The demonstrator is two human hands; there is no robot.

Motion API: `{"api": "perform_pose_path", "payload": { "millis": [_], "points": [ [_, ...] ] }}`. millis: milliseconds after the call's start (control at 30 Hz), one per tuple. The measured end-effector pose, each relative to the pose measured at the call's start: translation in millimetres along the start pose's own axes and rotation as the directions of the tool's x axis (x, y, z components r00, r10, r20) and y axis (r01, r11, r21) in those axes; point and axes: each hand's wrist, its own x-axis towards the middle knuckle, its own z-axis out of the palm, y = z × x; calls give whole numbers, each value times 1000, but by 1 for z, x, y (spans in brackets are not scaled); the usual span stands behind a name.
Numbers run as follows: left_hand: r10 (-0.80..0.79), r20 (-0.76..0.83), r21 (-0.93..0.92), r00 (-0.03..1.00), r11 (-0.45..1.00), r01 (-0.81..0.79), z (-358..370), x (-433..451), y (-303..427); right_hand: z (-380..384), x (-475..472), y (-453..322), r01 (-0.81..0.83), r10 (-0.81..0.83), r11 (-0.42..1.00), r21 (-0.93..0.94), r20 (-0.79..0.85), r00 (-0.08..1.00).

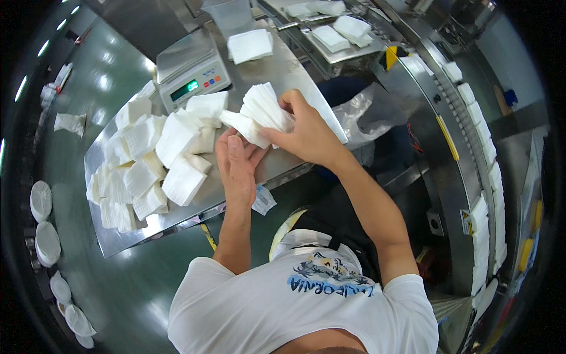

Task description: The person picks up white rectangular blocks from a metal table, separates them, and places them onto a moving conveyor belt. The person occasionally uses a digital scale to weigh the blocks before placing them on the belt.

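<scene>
My right hand (305, 128) grips a fanned stack of white cotton pads (265, 108), thumb on the near side and fingers at the far side. Below its left end, my left hand (239, 161) is turned palm up with the fingers apart; its fingertips are close to the stack, and whether they touch it I cannot tell. Left of the hands, a heap of similar white pad stacks (141, 137) covers that part of the steel table (292, 71). A digital scale (194, 79) with a lit green display stands behind the heap. Another pad stack (250, 46) lies on the table's far part.
A translucent plastic container (227, 15) stands at the table's far end. Beyond, a metal tray (353, 51) carries more pads. A conveyor with a row of white stacks (482, 119) curves along the right. Clear plastic bags (367, 110) hang near the table's right edge.
</scene>
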Motion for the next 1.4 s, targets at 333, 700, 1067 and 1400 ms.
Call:
{"api": "perform_pose_path", "payload": {
  "millis": [333,700,1067,1400],
  "points": [
    [-141,208,292,968,953,76,117,-38,-74,-85,-165,31,8,113,951,308,-374,920],
    [-509,581,141,635,831,538,203,-108,-137,-173,-312,51,204,451,695,690,-639,623],
    [-599,723,153,344,624,766,182,-115,-187,-194,-407,36,-198,321,947,254,-681,658],
    [-425,810,357,403,904,236,187,-96,-137,-202,-419,50,-189,341,939,286,-713,613]
  ]
}}
